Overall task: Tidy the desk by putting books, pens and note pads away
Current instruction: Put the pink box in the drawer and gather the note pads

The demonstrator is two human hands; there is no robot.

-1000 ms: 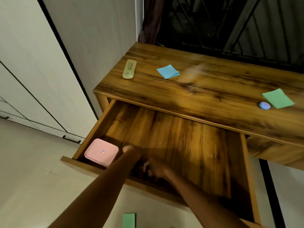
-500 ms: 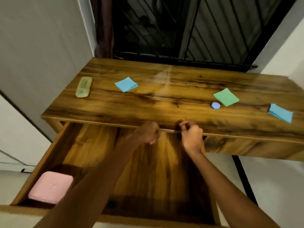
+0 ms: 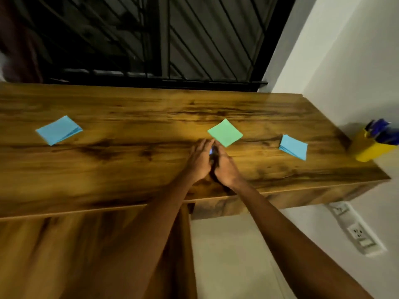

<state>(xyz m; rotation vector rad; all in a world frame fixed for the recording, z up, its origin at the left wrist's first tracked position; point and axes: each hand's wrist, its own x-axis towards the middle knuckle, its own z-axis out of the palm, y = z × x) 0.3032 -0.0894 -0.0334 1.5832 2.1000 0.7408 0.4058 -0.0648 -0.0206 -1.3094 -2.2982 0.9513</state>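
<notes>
Your left hand (image 3: 199,161) and right hand (image 3: 224,167) lie side by side on the desk (image 3: 129,169), fingers stretched forward and the two hands pressed close together. Between them a small bluish thing (image 3: 211,151) shows through the gap; it is mostly covered, so you cannot tell what it is, nor whether either hand actually grips it or only cups it.

Taking the green note pad (image 3: 225,132) as your landmark: your fingertips reach its near corner, the right hand's tips touching or just short of it, and the small bluish thing sits just in front of that corner. To the right of the green pad, well apart from your hands, lies a blue note pad (image 3: 293,146). Farther right again, at the desk's end by the wall, stands a yellow pen cup (image 3: 370,148) with blue pens (image 3: 380,131) sticking out of it. Far to the left of the green pad lies another blue note pad (image 3: 58,130).

Below the desk's front edge, under your left forearm, the open drawer (image 3: 64,255) shows as blurred wood.
</notes>
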